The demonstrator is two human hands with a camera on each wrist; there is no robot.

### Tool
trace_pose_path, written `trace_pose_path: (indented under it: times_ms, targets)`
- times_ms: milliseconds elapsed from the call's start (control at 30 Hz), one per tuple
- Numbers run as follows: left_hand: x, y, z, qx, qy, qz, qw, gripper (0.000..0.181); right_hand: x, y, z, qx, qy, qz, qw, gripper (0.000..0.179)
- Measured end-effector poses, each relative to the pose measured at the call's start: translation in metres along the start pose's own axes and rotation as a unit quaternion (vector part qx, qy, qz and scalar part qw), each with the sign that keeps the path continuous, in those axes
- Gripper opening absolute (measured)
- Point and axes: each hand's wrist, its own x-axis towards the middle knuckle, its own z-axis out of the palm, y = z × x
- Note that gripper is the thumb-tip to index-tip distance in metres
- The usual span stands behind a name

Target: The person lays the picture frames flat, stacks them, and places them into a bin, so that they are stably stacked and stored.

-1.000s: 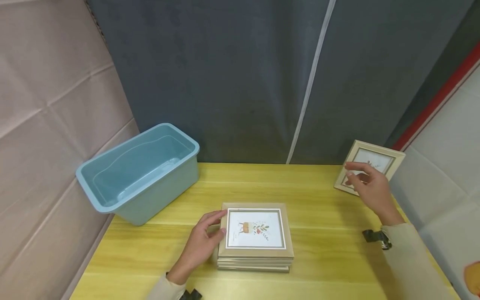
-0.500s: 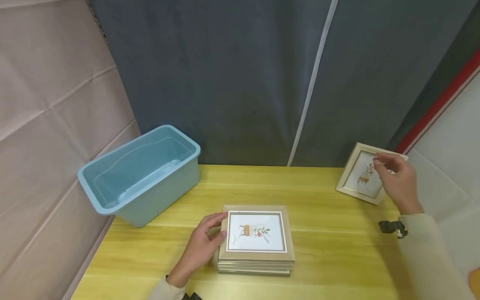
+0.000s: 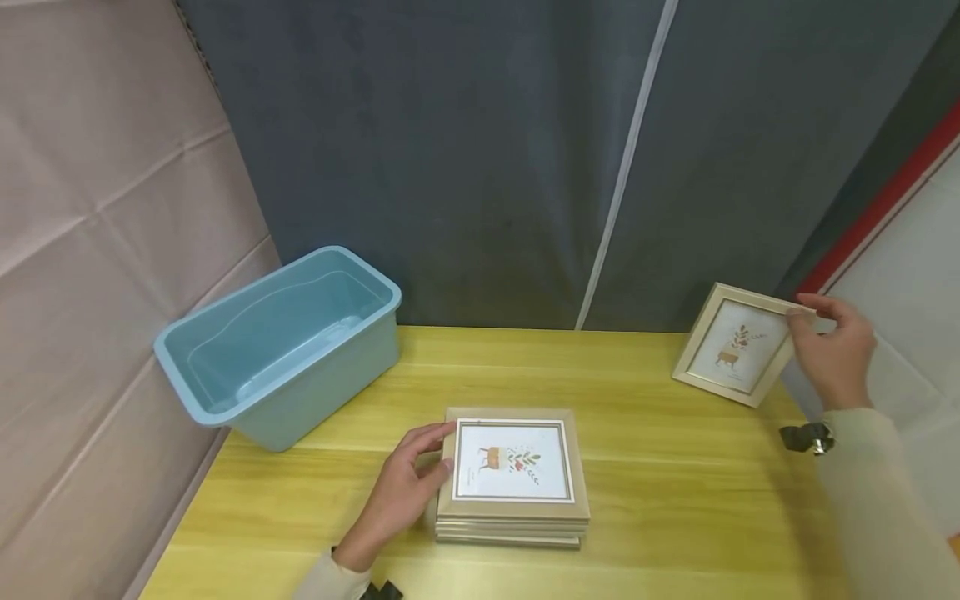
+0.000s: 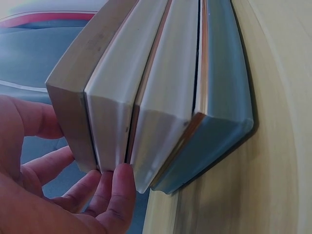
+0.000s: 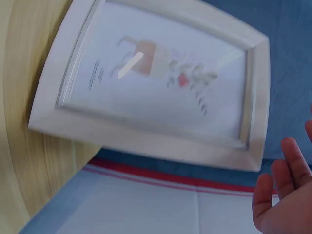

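Observation:
At the table's far right corner, a beige picture frame (image 3: 733, 343) with a deer-and-flowers print stands tilted back. Beside its upper right corner is my right hand (image 3: 836, 354), thumb overlapping the corner in the head view; the right wrist view has relaxed fingers (image 5: 292, 168) apart from the frame. A stack of several picture frames (image 3: 513, 462) lies flat near the middle of the table, its top one showing a similar print. Against the left side of this stack rests my left hand (image 3: 401, 483). In the left wrist view, its loosely bent fingertips (image 4: 122, 183) touch the frames' edges.
A blue plastic tub (image 3: 341, 354), with nothing visible inside, stands at the back left of the yellow wooden table (image 3: 660, 508). Dark grey cloth (image 3: 450, 167) hangs behind the table. Pale walls close in on the left and right.
My right hand has moved right across the standing frame to its upper right corner, uncovering the print. The frame itself shifted slightly earlier. The left hand stays at the stack.

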Motion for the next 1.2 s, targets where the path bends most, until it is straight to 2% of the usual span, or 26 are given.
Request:
trace_pose_path:
  times_ms: [133, 200, 300, 400, 533, 767, 1000, 1200]
  targets:
    - [0.001, -0.001, 0.000, 0.003, 0.002, 0.001, 1.0000, 0.050, 0.009, 0.007, 0.002, -0.011, 0.019, -0.017, 0.9996, 0.042]
    - [0.000, -0.001, 0.000, 0.004, 0.004, -0.001, 1.0000, 0.050, 0.011, 0.011, 0.003, -0.014, 0.014, -0.019, 0.9996, 0.043]
    - [0.000, -0.001, -0.001, 0.005, 0.006, -0.003, 1.0000, 0.050, 0.012, 0.020, 0.003, -0.032, -0.024, -0.002, 0.9992, 0.049]
    - [-0.001, -0.002, 0.000, 0.004, 0.005, -0.004, 1.0000, 0.050, 0.011, 0.029, 0.001, -0.047, -0.089, 0.020, 0.9948, 0.057]
    - [-0.002, -0.003, 0.000, 0.004, 0.005, -0.002, 1.0000, 0.050, 0.009, 0.039, 0.000, -0.040, -0.137, 0.011, 0.9897, 0.064]
    - [0.000, -0.003, 0.001, 0.005, 0.002, 0.000, 1.0000, 0.049, 0.003, 0.048, -0.002, -0.019, -0.133, -0.025, 0.9906, 0.061]
    - [0.002, -0.003, 0.003, 0.005, -0.003, 0.001, 1.0000, 0.049, -0.004, 0.055, -0.009, 0.035, -0.143, -0.041, 0.9883, 0.059]
    - [0.003, -0.003, 0.005, 0.003, -0.006, 0.004, 1.0000, 0.049, -0.013, 0.055, -0.013, 0.026, -0.155, -0.050, 0.9863, 0.058]
